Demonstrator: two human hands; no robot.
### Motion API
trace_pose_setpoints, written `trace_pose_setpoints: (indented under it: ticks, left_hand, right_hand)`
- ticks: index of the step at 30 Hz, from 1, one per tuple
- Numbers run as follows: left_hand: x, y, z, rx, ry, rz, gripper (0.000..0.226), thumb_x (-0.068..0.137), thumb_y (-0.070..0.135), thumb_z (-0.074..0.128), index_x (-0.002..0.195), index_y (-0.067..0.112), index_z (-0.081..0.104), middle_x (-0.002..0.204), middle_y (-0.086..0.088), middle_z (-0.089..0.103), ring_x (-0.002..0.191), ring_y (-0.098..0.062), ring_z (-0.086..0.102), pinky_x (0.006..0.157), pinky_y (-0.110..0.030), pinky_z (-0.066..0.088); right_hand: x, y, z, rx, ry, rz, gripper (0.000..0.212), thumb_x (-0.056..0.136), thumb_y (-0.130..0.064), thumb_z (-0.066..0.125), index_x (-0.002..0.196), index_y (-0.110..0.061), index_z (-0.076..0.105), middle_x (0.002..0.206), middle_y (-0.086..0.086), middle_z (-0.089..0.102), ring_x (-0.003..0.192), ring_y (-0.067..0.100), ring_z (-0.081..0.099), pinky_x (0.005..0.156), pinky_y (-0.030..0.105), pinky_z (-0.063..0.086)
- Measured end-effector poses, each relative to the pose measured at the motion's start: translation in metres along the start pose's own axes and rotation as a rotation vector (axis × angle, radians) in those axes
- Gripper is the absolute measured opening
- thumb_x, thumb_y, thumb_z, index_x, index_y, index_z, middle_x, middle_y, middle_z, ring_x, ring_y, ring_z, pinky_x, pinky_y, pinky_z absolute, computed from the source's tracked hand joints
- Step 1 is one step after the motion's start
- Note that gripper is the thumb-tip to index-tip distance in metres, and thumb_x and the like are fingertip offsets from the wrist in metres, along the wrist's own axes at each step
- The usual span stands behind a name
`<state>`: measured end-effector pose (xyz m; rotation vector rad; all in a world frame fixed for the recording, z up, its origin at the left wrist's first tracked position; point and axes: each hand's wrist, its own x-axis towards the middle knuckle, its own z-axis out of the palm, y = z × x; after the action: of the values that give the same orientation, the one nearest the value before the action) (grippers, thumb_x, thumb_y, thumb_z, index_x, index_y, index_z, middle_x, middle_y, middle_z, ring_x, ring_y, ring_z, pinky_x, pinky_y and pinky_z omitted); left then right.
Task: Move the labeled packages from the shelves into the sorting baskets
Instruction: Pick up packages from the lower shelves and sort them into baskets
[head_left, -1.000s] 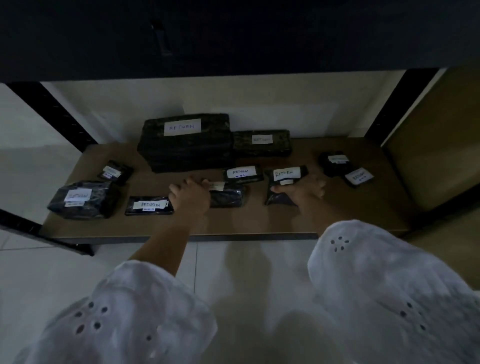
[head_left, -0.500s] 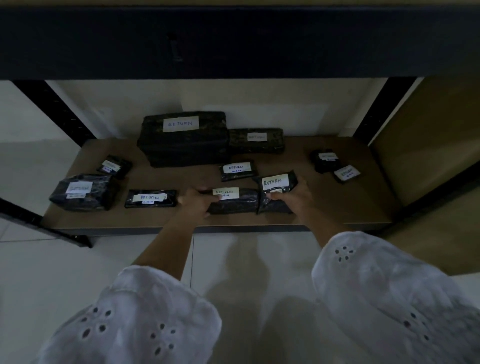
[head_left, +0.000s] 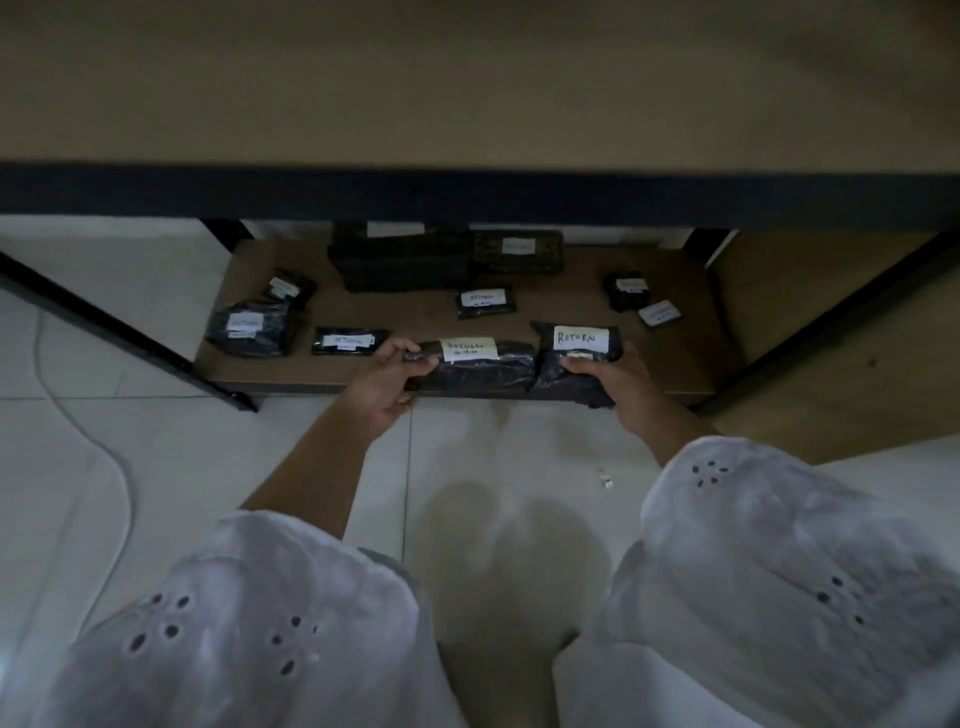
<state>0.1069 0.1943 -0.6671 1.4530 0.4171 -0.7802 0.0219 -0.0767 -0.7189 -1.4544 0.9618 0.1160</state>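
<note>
Now left grip (head_left: 387, 387) clutches long package (head_left: 483, 371), right grip (head_left: 618, 387) clutches short package (head_left: 576, 358), at shelf (head_left: 675, 364) front.

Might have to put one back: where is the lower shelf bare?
Bare board at the right front, beyond the right hand, and between the centre packet and the right-end pair. Crowded: the left-end cluster and the back row.

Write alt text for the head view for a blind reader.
A person's left grip holds a long package and the right grip a short package, both black and labelled RETURN, at the front edge of a low shelf. More labelled packages lie behind on it.
</note>
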Motion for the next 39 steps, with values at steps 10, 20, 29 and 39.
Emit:
trace_pose_setpoints:
  ticks: [10, 20, 29, 39]
  left_hand:
    - [-0.221, 0.094, 0.024, -0.254, -0.13, 0.01, 0.024, 0.088, -0.006, 0.052, 0.082, 0.017, 0.048, 0.125, -0.017, 0.051, 0.114, -0.039, 0.053, 0.094, -0.047, 0.048]
    - [-0.395, 0.18, 0.079, -0.327, -0.248, 0.144, 0.026, 0.09, -0.008, 0.049, 0.084, 0.017, 0.046, 0.112, -0.012, 0.061, 0.099, -0.034, 0.062, 0.084, -0.042, 0.055]
    - [-0.476, 0.196, 0.128, -0.265, -0.434, 0.212, 0.023, 0.087, -0.007, 0.053, 0.087, 0.016, 0.05, 0.128, -0.017, 0.053, 0.114, -0.038, 0.056, 0.091, -0.045, 0.052]
    - [-0.505, 0.212, 0.204, -0.238, -0.513, 0.236, 0.026, 0.079, -0.002, 0.06, 0.093, 0.019, 0.054, 0.127, -0.018, 0.054, 0.114, -0.037, 0.056, 0.086, -0.045, 0.055]
  right_hand:
    - [-0.229, -0.137, -0.068, 0.094, -0.041, 0.025, 0.032, 0.072, -0.015, 0.081, 0.095, -0.021, 0.059, 0.104, 0.003, 0.066, 0.089, 0.02, 0.065, 0.071, 0.031, 0.054]
    - [-0.37, -0.24, -0.163, 0.144, -0.026, -0.052, 0.09, 0.032, -0.055, 0.09, 0.11, -0.02, 0.063, 0.104, 0.003, 0.072, 0.094, 0.024, 0.069, 0.087, 0.05, 0.054]
    - [-0.44, -0.258, -0.208, 0.226, 0.253, -0.128, 0.043, 0.099, -0.049, 0.033, 0.09, -0.016, 0.06, 0.089, 0.007, 0.064, 0.069, 0.018, 0.06, 0.052, 0.026, 0.053]
    - [-0.45, -0.286, -0.289, 0.257, 0.308, -0.194, 0.043, 0.097, -0.052, 0.036, 0.088, -0.018, 0.059, 0.109, 0.016, 0.066, 0.07, 0.025, 0.062, 0.037, 0.023, 0.044]
